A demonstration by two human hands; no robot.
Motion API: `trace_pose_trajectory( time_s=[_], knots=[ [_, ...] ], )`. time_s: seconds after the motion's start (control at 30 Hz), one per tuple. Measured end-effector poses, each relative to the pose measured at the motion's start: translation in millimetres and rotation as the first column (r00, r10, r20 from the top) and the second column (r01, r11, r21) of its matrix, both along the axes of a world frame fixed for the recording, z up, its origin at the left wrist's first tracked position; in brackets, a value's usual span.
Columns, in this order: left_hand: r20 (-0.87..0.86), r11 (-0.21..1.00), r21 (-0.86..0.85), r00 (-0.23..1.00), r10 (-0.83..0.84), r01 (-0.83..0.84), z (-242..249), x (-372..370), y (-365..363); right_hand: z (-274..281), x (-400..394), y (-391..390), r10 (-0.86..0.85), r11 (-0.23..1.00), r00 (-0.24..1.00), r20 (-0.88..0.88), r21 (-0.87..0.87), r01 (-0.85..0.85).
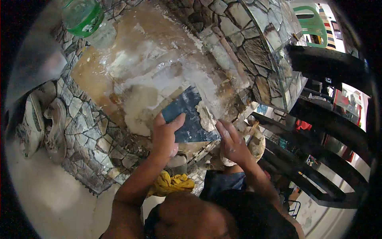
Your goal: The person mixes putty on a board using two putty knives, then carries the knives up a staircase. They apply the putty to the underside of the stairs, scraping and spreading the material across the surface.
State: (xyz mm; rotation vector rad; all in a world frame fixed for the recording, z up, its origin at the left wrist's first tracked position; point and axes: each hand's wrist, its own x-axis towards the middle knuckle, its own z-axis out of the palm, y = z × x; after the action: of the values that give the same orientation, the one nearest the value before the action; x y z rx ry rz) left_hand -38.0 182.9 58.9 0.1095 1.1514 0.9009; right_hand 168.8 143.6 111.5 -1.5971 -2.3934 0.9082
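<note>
Blue scraper (187, 115) pressed by left hand (165, 139) and right hand (232, 145).

A home under repair or finishing work is shown, most likely a porch or entry by a stair. A low wall (99, 135) clad in stone-pattern tiles is seen, with its top stripped to bare brown backing (131, 44) and smeared with white filler (139, 107). A pair of worn shoes (41, 119) is left on the pale floor (51, 191) beside the wall, and a green plastic bottle (85, 18) is stood on the ledge. Dark stair treads or railings (330, 135) are seen at the right, and a green plastic chair (312, 24) is placed beyond in daylight.
</note>
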Motion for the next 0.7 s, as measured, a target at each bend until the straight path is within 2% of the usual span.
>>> trace_pose_trajectory(
  time_s=[0.1, 0.2, 0.23, 0.3, 0.33, 0.4, 0.5, 0.57, 0.63, 0.7],
  knots=[
    [-0.144, 0.994, -0.071, 0.986, -0.088, 0.079, 15.1, -10.2, 5.3, 4.2, 4.6, 1.0, -0.019, 0.994, 0.992, 0.129, 0.107, 0.005],
    [0.000, 0.982, 0.163, 0.995, -0.099, 0.097, 15.0, -26.0, 17.2, 3.9, 18.0, 8.5, -0.157, 0.977, 0.987, 0.030, 0.150, 0.151],
    [0.005, 0.960, 0.203, 0.980, -0.198, 0.193, 14.2, -31.8, 23.0, 5.5, 27.5, 8.7, -0.311, 0.946, 0.950, -0.040, 0.085, 0.313],
    [0.007, 0.883, 0.280, 0.919, -0.394, 0.377, 10.0, -41.0, 33.8, 11.8, 41.9, 9.3, -0.601, 0.799, 0.787, -0.137, -0.079, 0.597],
    [-0.017, 0.843, 0.289, 0.883, -0.468, 0.453, 3.7, -40.8, 35.2, 10.4, 39.6, 16.9, -0.636, 0.753, 0.613, -0.468, -0.202, 0.627],
    [-0.067, 0.742, 0.306, 0.791, -0.608, 0.596, -9.9, -36.2, 35.1, -3.5, 45.4, 28.8, -0.685, 0.728, 0.563, -0.463, -0.399, 0.558],
    [-0.352, 0.547, 0.289, 0.618, -0.702, 0.786, -8.8, -29.6, 32.4, -40.7, 43.6, 31.0, -0.730, 0.674, 0.532, -0.429, -0.580, 0.457],
    [-0.118, 0.645, 0.330, 0.708, -0.696, 0.689, -38.1, -24.9, 18.8, -47.1, 38.4, 36.5, -0.731, 0.650, 0.559, -0.391, -0.648, 0.397],
    [0.113, 0.744, 0.350, 0.763, -0.636, 0.569, -35.7, -18.9, 17.7, -47.5, 42.3, 38.4, -0.695, 0.666, 0.634, -0.341, -0.638, 0.386],
    [0.076, 0.763, 0.332, 0.791, -0.607, 0.554, -34.7, -22.3, 17.8, -61.9, 56.4, 30.8, -0.638, 0.713, 0.718, -0.278, -0.566, 0.415]
  ],
)
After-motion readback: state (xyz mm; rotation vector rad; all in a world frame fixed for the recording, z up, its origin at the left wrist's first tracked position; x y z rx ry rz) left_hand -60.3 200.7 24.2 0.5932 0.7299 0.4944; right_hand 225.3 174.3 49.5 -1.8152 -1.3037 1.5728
